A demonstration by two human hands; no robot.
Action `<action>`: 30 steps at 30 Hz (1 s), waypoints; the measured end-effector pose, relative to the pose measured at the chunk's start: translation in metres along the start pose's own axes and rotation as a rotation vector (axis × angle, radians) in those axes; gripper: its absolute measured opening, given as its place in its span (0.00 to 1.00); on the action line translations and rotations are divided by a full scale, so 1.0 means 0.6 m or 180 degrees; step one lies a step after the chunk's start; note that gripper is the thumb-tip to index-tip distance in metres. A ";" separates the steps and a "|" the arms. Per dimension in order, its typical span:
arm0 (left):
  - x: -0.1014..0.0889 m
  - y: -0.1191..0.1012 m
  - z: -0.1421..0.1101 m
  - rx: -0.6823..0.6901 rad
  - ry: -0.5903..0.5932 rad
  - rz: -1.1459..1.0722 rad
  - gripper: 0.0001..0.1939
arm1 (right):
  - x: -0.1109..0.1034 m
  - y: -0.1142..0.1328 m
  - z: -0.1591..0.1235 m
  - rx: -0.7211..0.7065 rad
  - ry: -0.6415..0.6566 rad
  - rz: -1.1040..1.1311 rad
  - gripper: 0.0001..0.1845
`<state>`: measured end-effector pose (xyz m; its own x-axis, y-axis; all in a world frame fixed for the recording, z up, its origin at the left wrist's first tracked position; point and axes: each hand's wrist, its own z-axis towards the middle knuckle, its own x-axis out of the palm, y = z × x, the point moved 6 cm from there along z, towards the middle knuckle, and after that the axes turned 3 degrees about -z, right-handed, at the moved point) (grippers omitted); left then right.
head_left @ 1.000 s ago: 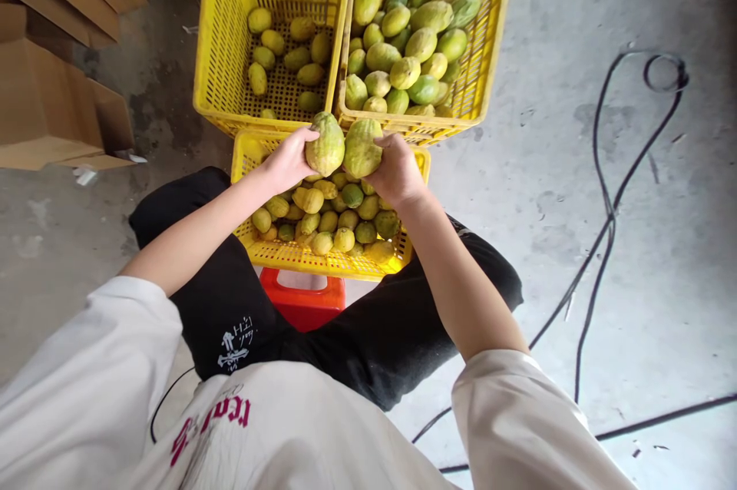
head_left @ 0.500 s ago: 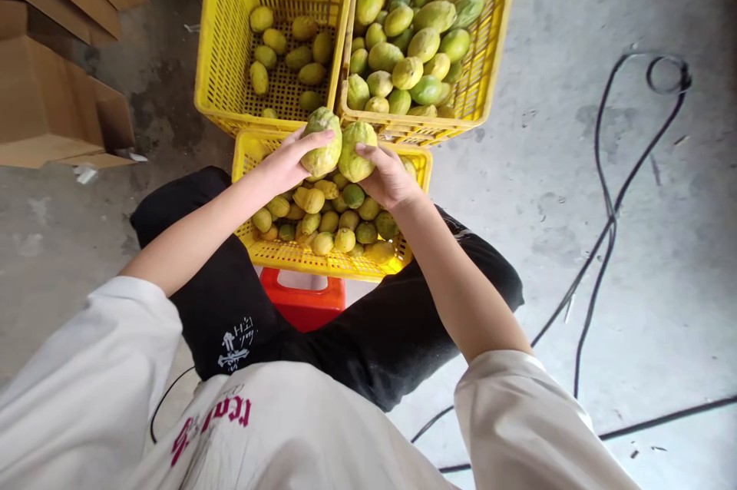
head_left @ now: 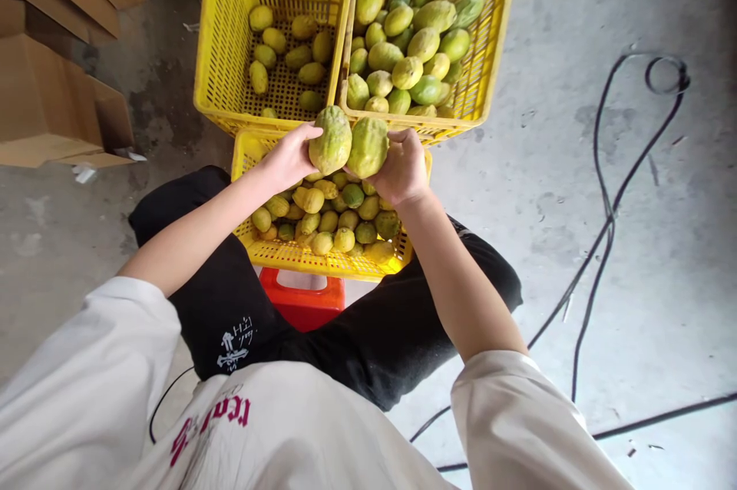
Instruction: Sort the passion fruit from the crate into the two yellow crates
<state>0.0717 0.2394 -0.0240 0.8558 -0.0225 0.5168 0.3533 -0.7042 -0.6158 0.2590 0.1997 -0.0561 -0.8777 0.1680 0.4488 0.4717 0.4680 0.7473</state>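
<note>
Grip: left hand [head_left: 295, 157] curled around one ridged green-yellow fruit [head_left: 331, 140], right hand [head_left: 403, 169] cupping a second ridged fruit [head_left: 369, 148].
Long axes: both roughly fore-and-aft, the pair side by side between the hands; from where I stand I can't tell whether they touch.
Near crate [head_left: 322, 266]: heaped with loose fruits [head_left: 345, 240], directly below both hands.
Sparse crate [head_left: 223, 37]: beyond the left hand, which is nearer.
Fuller crate [head_left: 497, 37]: beyond the right hand, which is nearer.

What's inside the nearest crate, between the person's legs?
The nearest crate holds a pile of yellow and green fruit. The pile hides what lies beneath; the left hand, the right hand and the two fruits they hold cover part of the far side.
</note>
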 end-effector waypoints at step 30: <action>-0.015 0.006 0.008 0.0061 -0.0039 0.0112 0.20 | 0.012 -0.004 -0.006 0.0041 0.0089 -0.0123 0.31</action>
<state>0.0671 0.2407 -0.0341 0.8723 -0.0384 0.4875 0.3301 -0.6893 -0.6449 0.2515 0.1969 -0.0530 -0.8924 0.1253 0.4334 0.4362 0.4849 0.7580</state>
